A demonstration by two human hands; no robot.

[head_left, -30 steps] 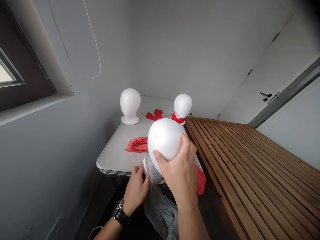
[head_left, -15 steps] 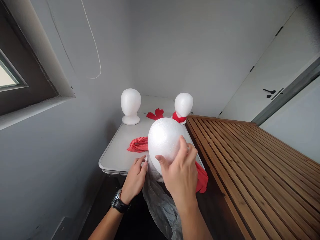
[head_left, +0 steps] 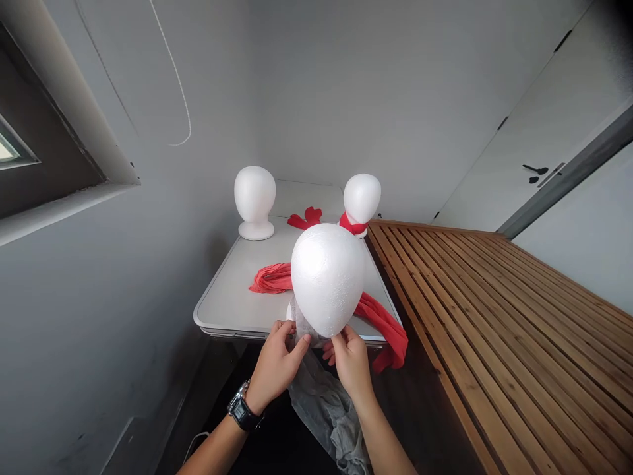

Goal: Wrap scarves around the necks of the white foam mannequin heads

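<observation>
A white foam mannequin head stands at the near edge of a small white table. A thin grey scarf hangs from under its neck down off the table. My left hand, with a black wristwatch, pinches the grey scarf at the base of the head. My right hand grips the same scarf just right of it, under the head's chin. A red scarf lies behind the head and droops over the table's right edge.
Two more foam heads stand at the back: a bare one on the left, and one with a red scarf on its neck. A red cloth lies between them. A wooden slatted surface runs along the right. Grey walls enclose the table.
My right hand has come off the top of the near foam head and dropped to its base, where it now grips the grey scarf beside my left hand.
</observation>
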